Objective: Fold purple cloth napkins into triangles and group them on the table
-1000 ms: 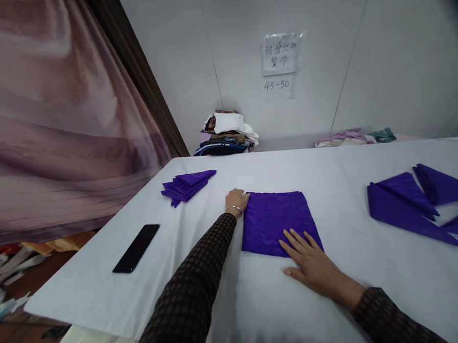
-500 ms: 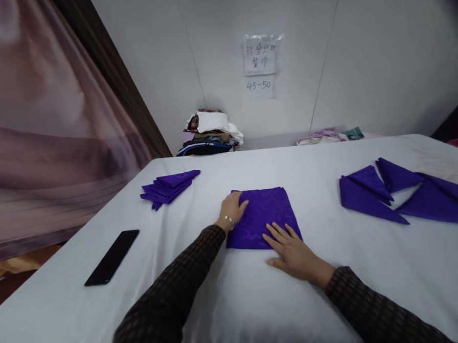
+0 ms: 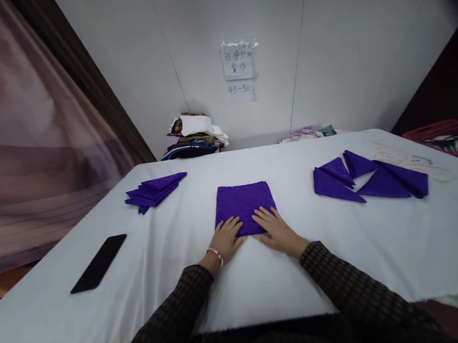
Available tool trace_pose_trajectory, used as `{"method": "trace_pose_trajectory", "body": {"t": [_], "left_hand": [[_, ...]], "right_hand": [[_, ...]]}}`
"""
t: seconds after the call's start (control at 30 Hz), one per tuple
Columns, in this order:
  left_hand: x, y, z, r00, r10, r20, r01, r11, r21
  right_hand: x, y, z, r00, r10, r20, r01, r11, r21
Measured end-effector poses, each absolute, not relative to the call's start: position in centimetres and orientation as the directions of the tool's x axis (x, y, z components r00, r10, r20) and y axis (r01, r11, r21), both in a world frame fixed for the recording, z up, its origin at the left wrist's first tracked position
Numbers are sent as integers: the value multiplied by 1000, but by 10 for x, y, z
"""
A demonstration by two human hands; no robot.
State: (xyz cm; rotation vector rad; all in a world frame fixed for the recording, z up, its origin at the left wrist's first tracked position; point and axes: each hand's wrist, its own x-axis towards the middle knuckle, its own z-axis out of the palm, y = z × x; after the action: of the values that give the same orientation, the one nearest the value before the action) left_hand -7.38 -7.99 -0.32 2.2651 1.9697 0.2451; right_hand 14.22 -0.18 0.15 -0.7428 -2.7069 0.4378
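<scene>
A purple cloth napkin (image 3: 243, 201), folded into a flat square, lies in front of me on a white tablecloth (image 3: 173, 277). On its near left corner rests my left hand (image 3: 224, 242), fingers stretched out flat; a bracelet circles that wrist. My right hand (image 3: 279, 232) lies on the near right part with its fingers spread. Both hands are open and press on the cloth without gripping it. The fingertips cover parts of the napkin's near edge.
To the left are a fan-like stack of folded purple napkins (image 3: 157, 190) and a black phone-like slab (image 3: 99, 263). Several folded purple napkins (image 3: 386, 179) lie at the right. Piled clothes (image 3: 194, 136) stand behind the table, below a paper sign (image 3: 239, 68) on the wall.
My left hand has slid from the napkin's left side down to its near left corner. My right hand stays on the near right part. The whole view has shifted rightward.
</scene>
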Motion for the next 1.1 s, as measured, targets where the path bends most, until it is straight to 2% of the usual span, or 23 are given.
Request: {"method": "trace_pose_trajectory", "body": {"t": [0.2,0.3,0.47,0.53,0.7,0.87,1.0,1.1], "left_hand": [[-70,-78,0,15,999,49,990,-22,136],[-79,-78,3,-95,993,65,991,88,96],[-96,-83,8,-293,951,99,956,289,47],[-90,-88,9,-249,959,133,968,244,59],[-56,-95,8,116,987,112,978,-132,158],[-62,-87,9,126,985,120,975,-145,168],[-117,-86,11,-7,989,144,998,-3,70],[-154,-91,16,-221,952,213,974,227,-3]], "right_hand": [[151,4,0,-802,564,197,454,790,-413],[150,2,-1,-800,561,215,441,791,-425],[144,-8,1,-855,457,245,308,828,-468],[142,-11,1,-872,425,243,274,834,-478],[143,-7,-1,-864,449,229,307,830,-466],[146,-9,5,-881,420,219,266,821,-505],[146,-11,7,-871,403,282,190,804,-563],[149,-1,1,-721,555,416,246,766,-594]]}}
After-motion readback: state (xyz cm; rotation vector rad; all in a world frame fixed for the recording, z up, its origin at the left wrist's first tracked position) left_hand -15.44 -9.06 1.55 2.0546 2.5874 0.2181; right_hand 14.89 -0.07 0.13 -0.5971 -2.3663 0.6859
